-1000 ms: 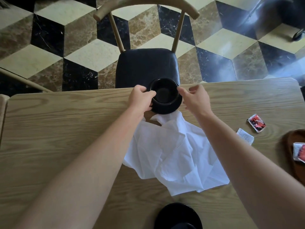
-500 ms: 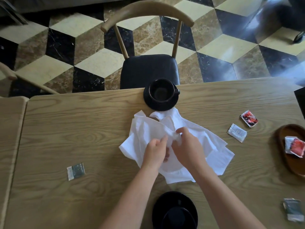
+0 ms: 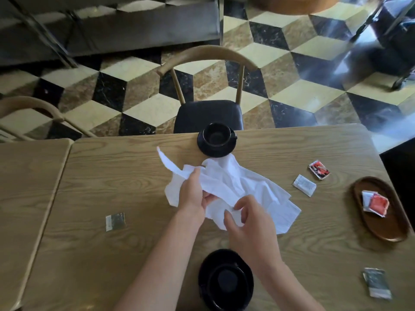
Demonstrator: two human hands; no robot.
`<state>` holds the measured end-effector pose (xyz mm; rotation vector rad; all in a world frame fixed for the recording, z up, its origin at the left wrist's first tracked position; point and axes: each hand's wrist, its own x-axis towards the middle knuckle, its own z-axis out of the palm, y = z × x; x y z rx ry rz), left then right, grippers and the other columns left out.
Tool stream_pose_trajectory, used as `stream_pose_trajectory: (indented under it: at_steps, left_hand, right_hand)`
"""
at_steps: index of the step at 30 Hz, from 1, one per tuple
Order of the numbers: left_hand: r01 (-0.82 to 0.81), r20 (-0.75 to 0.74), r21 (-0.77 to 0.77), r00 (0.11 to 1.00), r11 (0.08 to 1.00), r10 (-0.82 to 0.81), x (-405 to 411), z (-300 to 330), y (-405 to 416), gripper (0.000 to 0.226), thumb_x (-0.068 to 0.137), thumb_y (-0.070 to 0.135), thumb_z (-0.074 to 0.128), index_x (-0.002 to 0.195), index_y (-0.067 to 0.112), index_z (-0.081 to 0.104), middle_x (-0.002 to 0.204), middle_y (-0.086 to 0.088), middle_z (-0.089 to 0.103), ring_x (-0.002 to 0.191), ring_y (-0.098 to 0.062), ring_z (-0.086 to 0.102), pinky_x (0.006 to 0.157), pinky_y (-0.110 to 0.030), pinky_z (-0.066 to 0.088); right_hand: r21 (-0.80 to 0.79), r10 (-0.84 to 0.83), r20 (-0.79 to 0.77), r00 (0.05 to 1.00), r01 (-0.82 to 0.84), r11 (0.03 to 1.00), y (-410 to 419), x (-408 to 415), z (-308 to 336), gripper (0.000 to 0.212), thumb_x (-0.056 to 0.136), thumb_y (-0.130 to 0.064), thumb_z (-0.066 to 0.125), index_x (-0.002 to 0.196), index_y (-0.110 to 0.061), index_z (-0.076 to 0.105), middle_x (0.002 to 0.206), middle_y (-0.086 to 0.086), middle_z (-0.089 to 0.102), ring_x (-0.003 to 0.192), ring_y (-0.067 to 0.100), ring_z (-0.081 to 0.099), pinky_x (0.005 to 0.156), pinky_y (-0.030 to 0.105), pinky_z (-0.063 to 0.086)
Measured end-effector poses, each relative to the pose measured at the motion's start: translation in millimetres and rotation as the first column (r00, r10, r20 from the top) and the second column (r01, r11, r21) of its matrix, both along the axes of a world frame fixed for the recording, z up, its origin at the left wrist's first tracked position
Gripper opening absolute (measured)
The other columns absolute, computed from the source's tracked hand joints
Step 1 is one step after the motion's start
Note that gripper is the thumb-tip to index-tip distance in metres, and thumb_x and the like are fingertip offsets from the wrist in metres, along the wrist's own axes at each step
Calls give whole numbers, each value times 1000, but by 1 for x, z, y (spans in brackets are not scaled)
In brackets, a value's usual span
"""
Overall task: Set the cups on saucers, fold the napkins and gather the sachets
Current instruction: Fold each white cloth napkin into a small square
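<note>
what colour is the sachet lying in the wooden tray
Red and white: the sachet in the wooden tray, seen in the head view.

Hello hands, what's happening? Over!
Left hand and right hand both gripping napkin, unfolded. Far cup on saucer. Nothing in the way.

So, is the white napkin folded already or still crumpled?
Still crumpled: the white napkin lies bunched in irregular creases while the left hand and right hand grip it.

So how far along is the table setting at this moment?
Done: both black cups sit on saucers. In hand: the left hand and right hand grip the crumpled white napkin. Left: four sachets lie outside the wooden tray.
</note>
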<state>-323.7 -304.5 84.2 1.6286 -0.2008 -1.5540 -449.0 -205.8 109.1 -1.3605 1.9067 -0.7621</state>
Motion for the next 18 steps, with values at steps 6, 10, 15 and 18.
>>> stream_pose_trajectory:
  at_steps: [6,10,15,18]
  left_hand:
    - [11,-73,-99,997,995,-18,-8,67,28,44,91,47,62,108,7,65,100,-22,73,82,-36,76,58,-39,54]
    - [151,46,-324,989,934,-144,11,103,48,25,96,39,57,80,41,76,74,10,75,67,-13,72,61,-32,54]
    - [239,216,-469,965,850,-151,59,137,78,13,82,46,61,88,46,73,91,18,73,99,-13,69,87,-39,55]
    - [276,273,-601,953,750,-132,108,148,94,29,76,38,57,85,11,65,81,-1,66,83,-20,58,71,-35,49]
  right_hand:
    - [437,-331,799,502,-108,893,11,24,49,50,78,-64,68,77,-14,70,69,8,65,55,17,58,44,26,40]
    - [459,-443,857,263,1,888,-5,26,62,66,72,-70,69,99,-9,71,78,6,63,60,18,57,51,28,44]
    - [423,-411,878,243,6,906,-17,45,81,59,67,-58,79,105,-14,77,79,5,68,53,17,61,48,27,47]
    - [446,-437,876,205,1,895,-13,75,87,43,85,-31,71,118,-4,65,91,10,62,61,17,57,47,25,50]
